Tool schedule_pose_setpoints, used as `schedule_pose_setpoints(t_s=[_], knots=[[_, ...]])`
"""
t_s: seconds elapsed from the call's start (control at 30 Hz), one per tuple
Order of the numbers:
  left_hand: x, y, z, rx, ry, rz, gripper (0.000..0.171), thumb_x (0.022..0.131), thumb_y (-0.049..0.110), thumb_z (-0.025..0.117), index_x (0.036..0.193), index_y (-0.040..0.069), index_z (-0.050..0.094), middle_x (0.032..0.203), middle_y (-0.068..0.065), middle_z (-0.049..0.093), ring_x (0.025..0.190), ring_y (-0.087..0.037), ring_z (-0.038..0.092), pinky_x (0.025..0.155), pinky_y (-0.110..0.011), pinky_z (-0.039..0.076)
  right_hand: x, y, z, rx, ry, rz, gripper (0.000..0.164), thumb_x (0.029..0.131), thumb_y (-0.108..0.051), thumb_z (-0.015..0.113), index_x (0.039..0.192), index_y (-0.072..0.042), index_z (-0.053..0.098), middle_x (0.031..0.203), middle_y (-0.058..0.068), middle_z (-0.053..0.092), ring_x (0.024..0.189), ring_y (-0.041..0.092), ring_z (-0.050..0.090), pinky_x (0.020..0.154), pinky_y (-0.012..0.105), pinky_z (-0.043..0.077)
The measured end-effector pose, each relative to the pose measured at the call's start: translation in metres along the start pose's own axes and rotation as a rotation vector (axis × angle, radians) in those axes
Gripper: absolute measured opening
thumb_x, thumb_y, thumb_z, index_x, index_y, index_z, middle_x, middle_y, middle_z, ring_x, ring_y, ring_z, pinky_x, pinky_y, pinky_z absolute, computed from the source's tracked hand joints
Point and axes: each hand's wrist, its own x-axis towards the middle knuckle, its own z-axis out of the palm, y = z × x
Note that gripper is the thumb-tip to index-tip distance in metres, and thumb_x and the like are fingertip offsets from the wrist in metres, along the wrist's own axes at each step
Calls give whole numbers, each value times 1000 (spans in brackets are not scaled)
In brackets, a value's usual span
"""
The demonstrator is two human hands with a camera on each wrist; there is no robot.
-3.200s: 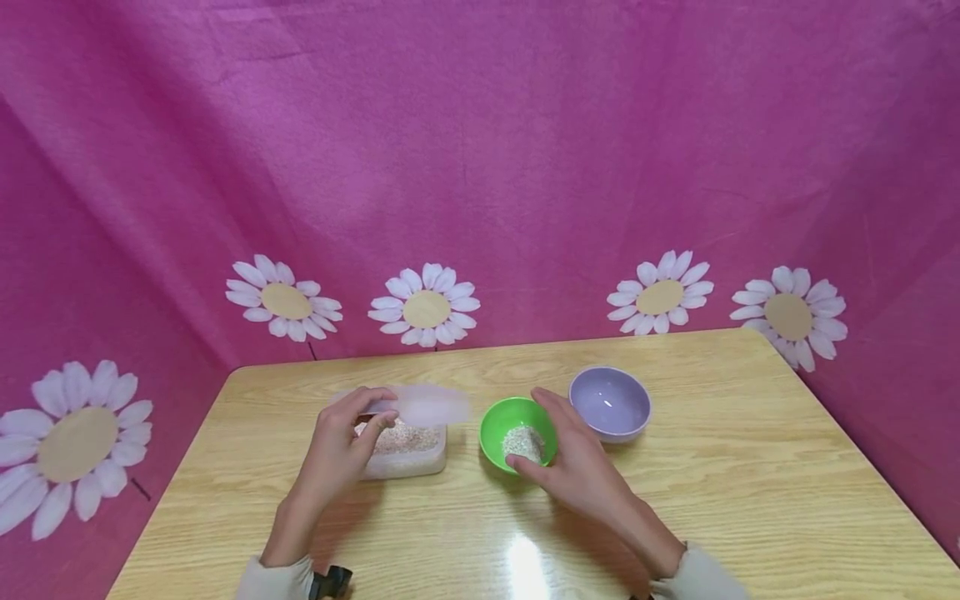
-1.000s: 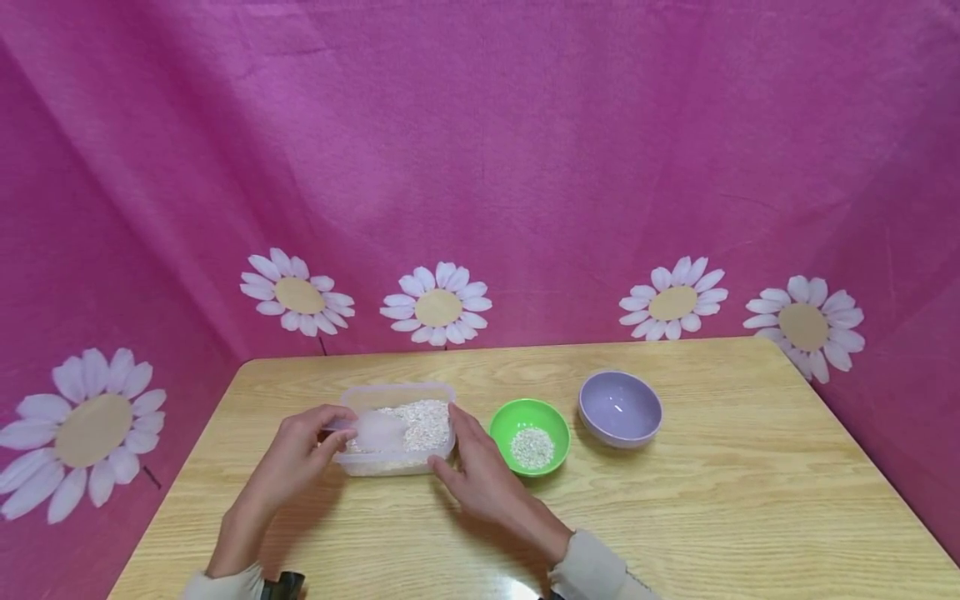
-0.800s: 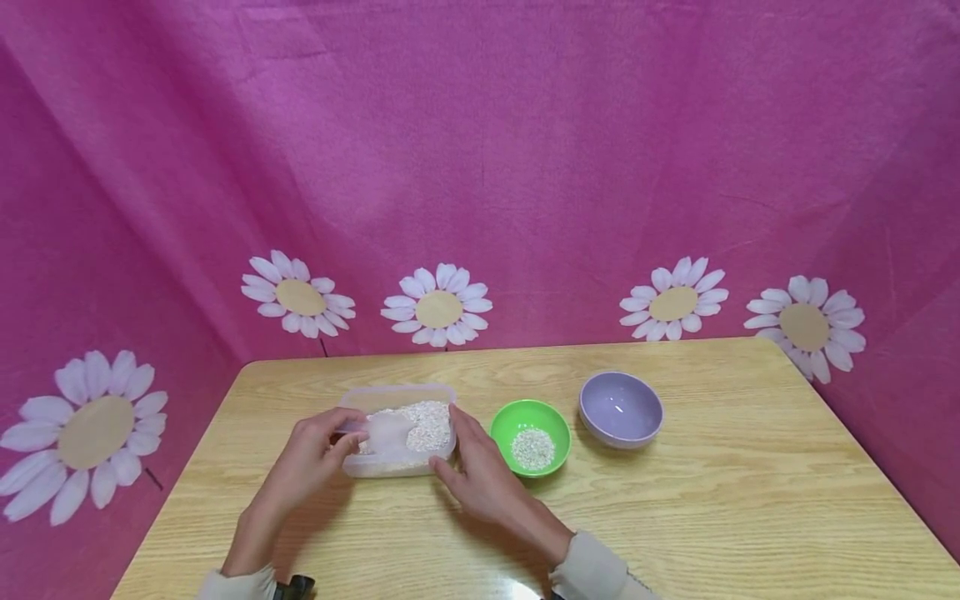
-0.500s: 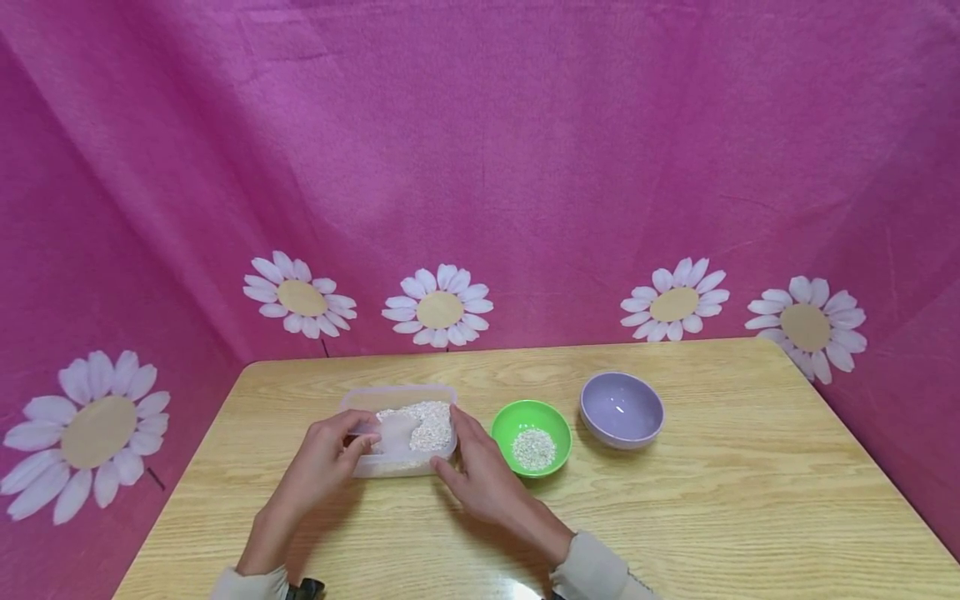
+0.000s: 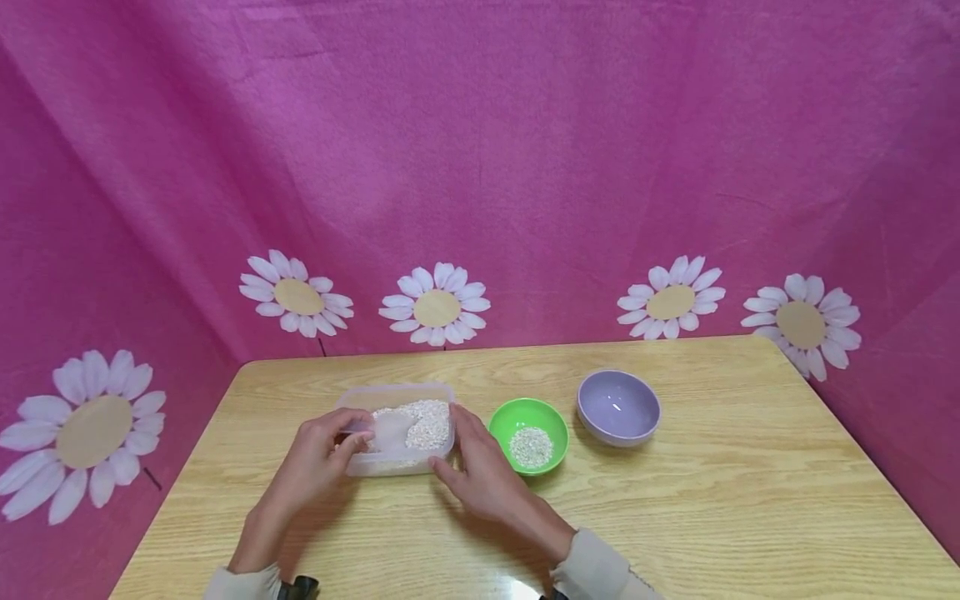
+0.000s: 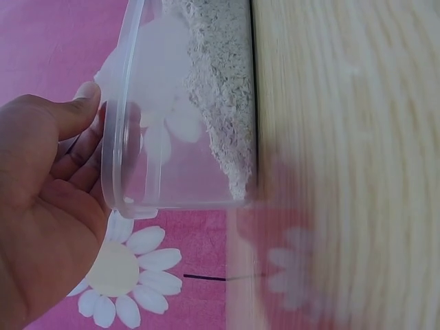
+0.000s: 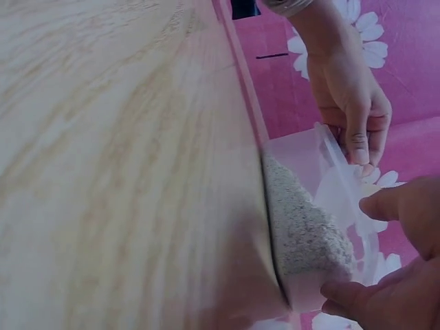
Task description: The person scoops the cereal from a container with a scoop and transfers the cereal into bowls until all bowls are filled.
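mid-scoop, apparently: left hand (image 5: 318,454) fingers clamped on translucent scoop (image 5: 392,432) in rice container (image 5: 401,468), lower left; right hand (image 5: 483,471) fingers apart against it. green bowl (image 5: 525,413) part-filled, purple bowl (image 5: 618,408) bare.

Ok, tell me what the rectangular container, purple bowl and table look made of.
Container: probably translucent plastic; pale grains show through its wall.
Purple bowl: glossy plastic or glazed ceramic, I can't tell; it catches a highlight.
Table: smooth wood or laminate, by its streaks and glare.

My head camera looks forward and down on my fingers (image 5: 467,427); nearer, beside them, both sideways-turned wrist views share the tub (image 5: 397,469).
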Motion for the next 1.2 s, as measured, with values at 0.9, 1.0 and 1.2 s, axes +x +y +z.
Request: schedule_pose_setpoints(t_s=[0.9,1.0,1.2], knots=[[-7,-11,-20,-175,163,-81,13,100,-1,72,113,-2,74,84,-11,78,76,1,69,70,-18,58,-3,-6,-26,60,28,13,79,99,-24,77,162,2,38,165,20,45,134,41,63,115,52,51],[-7,-13,-21,-221,198,-95,14,99,-5,71,113,-6,73,83,-13,77,76,3,69,71,-16,58,-4,-5,-29,78,34,22,77,99,-22,77,162,2,39,165,20,45,136,43,62,113,50,53],[-5,-11,-23,-330,235,-106,13,100,-8,68,112,-10,70,81,10,74,76,4,70,75,-12,57,-8,-3,-38,83,58,46,75,98,-21,78,161,-1,42,164,18,47,134,45,64,111,50,55]])
